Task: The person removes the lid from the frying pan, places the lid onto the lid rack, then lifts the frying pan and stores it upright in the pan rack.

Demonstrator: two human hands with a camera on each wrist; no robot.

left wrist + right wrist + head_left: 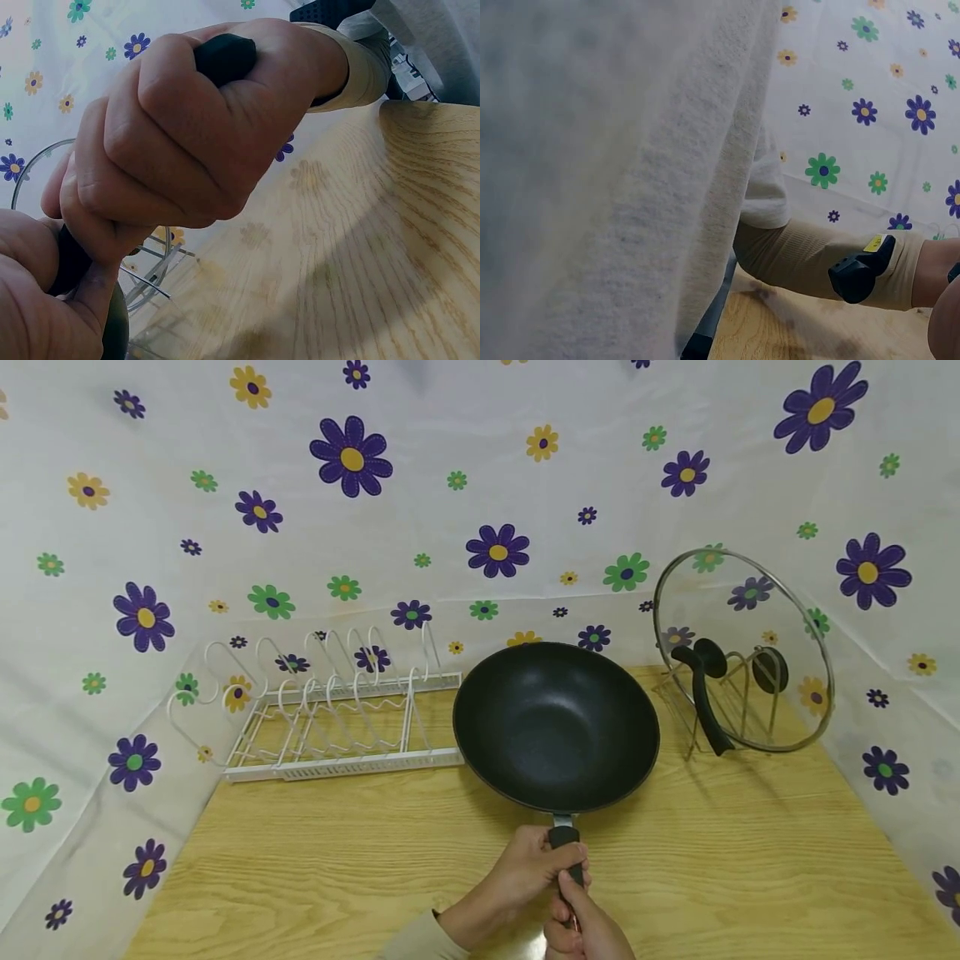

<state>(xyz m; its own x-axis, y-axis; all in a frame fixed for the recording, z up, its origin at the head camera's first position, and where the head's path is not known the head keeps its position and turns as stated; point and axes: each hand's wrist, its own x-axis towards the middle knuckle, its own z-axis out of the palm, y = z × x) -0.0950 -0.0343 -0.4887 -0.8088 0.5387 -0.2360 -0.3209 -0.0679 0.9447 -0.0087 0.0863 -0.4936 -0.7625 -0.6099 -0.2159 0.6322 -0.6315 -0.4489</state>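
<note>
A black wok [555,727] is held in front of me, its inside facing me and its handle [564,837] pointing toward my body. My left hand [528,864] grips the handle near the pan end. Closer to my body, my right hand [585,927] holds the rear of the same handle. In the left wrist view the right hand [172,127] wraps its fingers around the handle, whose dark end pokes out above the fist. The right wrist view shows mostly grey cloth and a beige sleeve [817,259]; only a sliver of hand appears at its right edge.
A white wire rack [337,764] stands at the back left, just beside the wok. At the back right, a large glass lid [821,647] with a black handle leans upright in a wire stand [742,702]. Flower-patterned sheeting [420,435] encloses the wooden table [322,868].
</note>
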